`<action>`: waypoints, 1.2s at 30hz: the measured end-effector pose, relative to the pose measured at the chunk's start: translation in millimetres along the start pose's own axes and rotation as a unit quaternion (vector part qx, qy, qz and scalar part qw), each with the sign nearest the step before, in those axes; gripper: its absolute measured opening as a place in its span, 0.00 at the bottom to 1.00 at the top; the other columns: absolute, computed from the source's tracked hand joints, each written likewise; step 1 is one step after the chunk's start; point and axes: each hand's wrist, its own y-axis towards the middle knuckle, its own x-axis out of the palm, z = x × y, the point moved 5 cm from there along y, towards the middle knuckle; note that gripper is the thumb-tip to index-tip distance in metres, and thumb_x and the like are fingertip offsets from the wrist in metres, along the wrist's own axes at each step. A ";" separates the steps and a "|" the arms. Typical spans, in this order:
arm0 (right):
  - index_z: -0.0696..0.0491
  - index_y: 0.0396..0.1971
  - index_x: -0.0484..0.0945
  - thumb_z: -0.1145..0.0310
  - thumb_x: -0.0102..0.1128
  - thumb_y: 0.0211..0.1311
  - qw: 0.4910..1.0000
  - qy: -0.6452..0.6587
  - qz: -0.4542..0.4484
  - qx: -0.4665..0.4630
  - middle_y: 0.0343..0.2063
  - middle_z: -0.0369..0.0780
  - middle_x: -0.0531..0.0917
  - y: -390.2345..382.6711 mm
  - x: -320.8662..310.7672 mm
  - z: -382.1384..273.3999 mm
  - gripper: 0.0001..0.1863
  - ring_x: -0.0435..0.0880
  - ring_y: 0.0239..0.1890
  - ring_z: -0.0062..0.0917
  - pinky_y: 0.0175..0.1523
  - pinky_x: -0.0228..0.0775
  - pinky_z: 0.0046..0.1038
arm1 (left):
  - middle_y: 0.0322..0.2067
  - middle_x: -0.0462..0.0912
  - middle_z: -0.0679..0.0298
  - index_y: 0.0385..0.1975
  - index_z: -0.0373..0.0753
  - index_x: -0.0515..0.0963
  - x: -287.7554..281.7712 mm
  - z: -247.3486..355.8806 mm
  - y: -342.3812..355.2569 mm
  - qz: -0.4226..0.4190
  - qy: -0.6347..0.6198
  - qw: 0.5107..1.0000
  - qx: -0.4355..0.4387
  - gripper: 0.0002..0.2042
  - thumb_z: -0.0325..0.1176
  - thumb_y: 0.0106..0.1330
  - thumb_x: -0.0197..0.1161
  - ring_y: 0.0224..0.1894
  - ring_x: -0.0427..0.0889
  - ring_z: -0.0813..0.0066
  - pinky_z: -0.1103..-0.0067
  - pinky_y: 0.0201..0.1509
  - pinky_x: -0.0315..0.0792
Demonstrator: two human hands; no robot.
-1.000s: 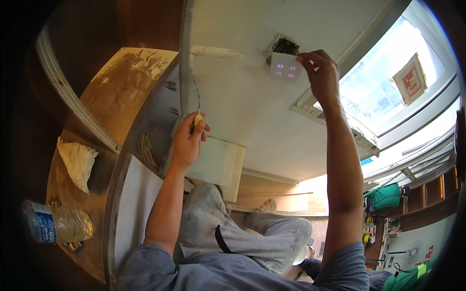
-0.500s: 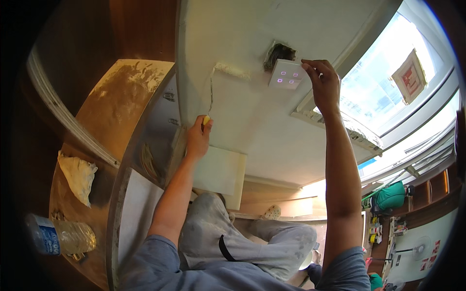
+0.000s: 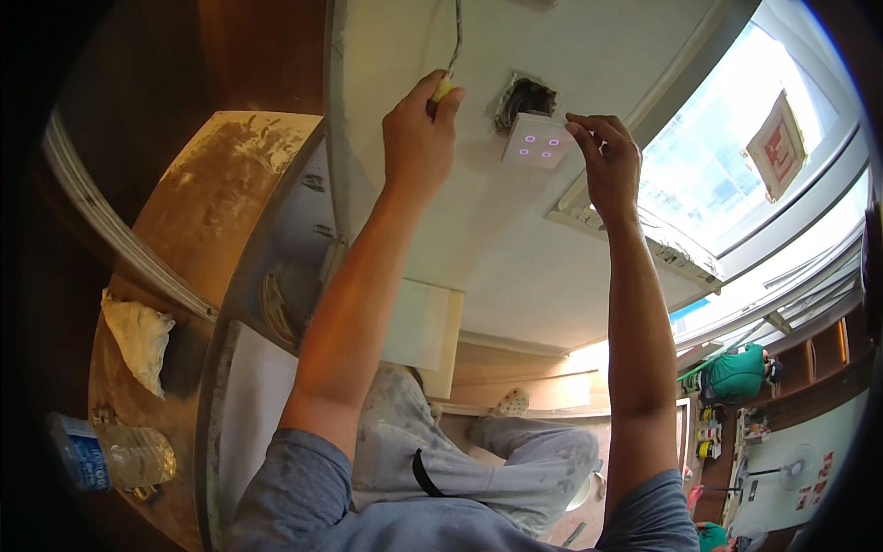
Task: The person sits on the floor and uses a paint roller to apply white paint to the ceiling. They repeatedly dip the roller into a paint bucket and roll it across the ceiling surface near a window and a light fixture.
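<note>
My left hand (image 3: 418,138) is closed round the yellow handle of a small paint roller (image 3: 458,37) and held up near the pale wall (image 3: 478,239). The roller's bent wire runs up to the top edge, where little or nothing of its head shows. Between the fingertips of my right hand (image 3: 609,166) is the right edge of a white touch switch panel (image 3: 533,143) with several lit purple rings. The panel sits tilted, just below a rough square wall opening (image 3: 524,99), with its back partly inside or in front of it.
A bright window (image 3: 727,129) with a rough sill (image 3: 644,235) lies right of my right arm. On the left, a brown board (image 3: 230,202) holds a crumpled pale bag (image 3: 138,340) and a plastic bottle (image 3: 115,453). A person in green (image 3: 739,373) is far right.
My left hand has moved up and right with the paint roller, so its white head has left the place on the wall where it showed. My right hand stays on the switch panel, nearly unmoved.
</note>
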 end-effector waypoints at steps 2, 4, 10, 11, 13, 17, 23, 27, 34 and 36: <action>0.50 0.44 0.92 0.61 0.72 0.68 1.000 0.001 0.000 -0.014 0.39 0.36 0.88 -0.7 0.4 1.7 0.11 0.77 0.33 0.22 0.42 0.73 0.28 | 0.26 0.77 0.66 0.62 0.37 0.80 3.6 2.8 -2.5 0.003 -0.011 1.000 -0.011 0.19 0.40 0.77 0.65 0.30 0.74 0.82 0.81 0.39 0.72; 0.50 0.44 0.92 0.61 0.72 0.68 1.000 0.002 0.000 -0.006 0.39 0.36 0.88 -1.0 -0.9 3.1 0.11 0.77 0.33 0.22 0.42 0.73 0.28 | 0.30 0.82 0.57 0.61 0.34 0.80 2.5 -32.2 -22.7 0.009 0.010 1.000 -0.028 0.20 0.40 0.75 0.66 0.30 0.78 0.73 0.76 0.41 0.75; 0.49 0.44 0.92 0.61 0.72 0.68 1.000 0.002 -0.001 -0.006 0.39 0.36 0.88 -6.4 0.2 3.1 0.11 0.76 0.32 0.22 0.42 0.72 0.28 | 0.35 0.87 0.56 0.63 0.34 0.79 -13.8 -159.5 -140.5 -0.019 0.036 0.989 -0.142 0.21 0.39 0.77 0.65 0.33 0.81 0.71 0.74 0.43 0.77; 0.49 0.44 0.92 0.61 0.72 0.68 1.000 0.001 0.003 -0.006 0.39 0.36 0.88 -6.2 -1.3 3.8 0.11 0.76 0.32 0.22 0.42 0.72 0.28 | 0.36 0.88 0.56 0.64 0.34 0.78 -15.6 -172.0 -159.4 -0.034 0.060 0.985 -0.159 0.21 0.39 0.77 0.65 0.33 0.81 0.71 0.74 0.43 0.77; 0.49 0.44 0.92 0.61 0.73 0.67 1.000 0.002 -0.002 0.003 0.39 0.35 0.88 -6.5 -0.8 4.3 0.11 0.76 0.32 0.22 0.42 0.72 0.28 | 0.36 0.87 0.55 0.64 0.33 0.78 -22.8 -192.7 -196.2 -0.026 0.075 0.982 -0.170 0.21 0.38 0.77 0.64 0.33 0.81 0.71 0.74 0.44 0.77; 0.48 0.44 0.92 0.62 0.73 0.67 1.000 0.004 -0.006 0.016 0.39 0.35 0.87 -7.0 -0.2 -0.6 0.10 0.76 0.32 0.22 0.42 0.72 0.28 | 0.37 0.87 0.53 0.64 0.33 0.77 -25.3 -192.5 -202.0 -0.003 0.068 0.987 -0.143 0.21 0.38 0.78 0.63 0.34 0.81 0.71 0.75 0.44 0.76; 0.50 0.44 0.92 0.62 0.72 0.68 1.000 0.010 -0.001 0.004 0.38 0.35 0.88 -8.3 -1.0 2.2 0.11 0.74 0.32 0.21 0.42 0.71 0.26 | 0.30 0.83 0.56 0.63 0.33 0.78 -11.8 -70.3 -93.4 -0.015 0.051 0.996 -0.070 0.21 0.38 0.77 0.65 0.29 0.76 0.74 0.75 0.40 0.75; 0.51 0.45 0.92 0.62 0.72 0.68 1.000 0.001 -0.003 0.001 0.38 0.34 0.88 -8.9 1.5 1.2 0.12 0.73 0.32 0.20 0.42 0.70 0.25 | 0.25 0.78 0.61 0.63 0.34 0.79 -4.8 -1.2 -23.7 0.018 0.023 1.000 0.009 0.22 0.40 0.76 0.66 0.28 0.72 0.76 0.75 0.38 0.74; 0.48 0.43 0.92 0.63 0.73 0.67 1.000 0.006 0.004 0.009 0.39 0.36 0.88 -9.7 3.9 -1.1 0.09 0.77 0.33 0.24 0.41 0.73 0.29 | 0.30 0.84 0.59 0.63 0.36 0.79 3.8 82.0 50.9 0.033 -0.014 0.997 0.076 0.23 0.43 0.74 0.66 0.30 0.80 0.72 0.73 0.42 0.77; 0.48 0.42 0.92 0.63 0.73 0.66 1.000 0.006 0.005 0.006 0.38 0.36 0.88 -8.8 3.1 -0.3 0.09 0.77 0.33 0.24 0.41 0.73 0.29 | 0.31 0.84 0.59 0.63 0.36 0.79 2.7 74.6 51.4 0.025 0.001 0.997 0.069 0.24 0.43 0.74 0.66 0.31 0.81 0.72 0.73 0.42 0.77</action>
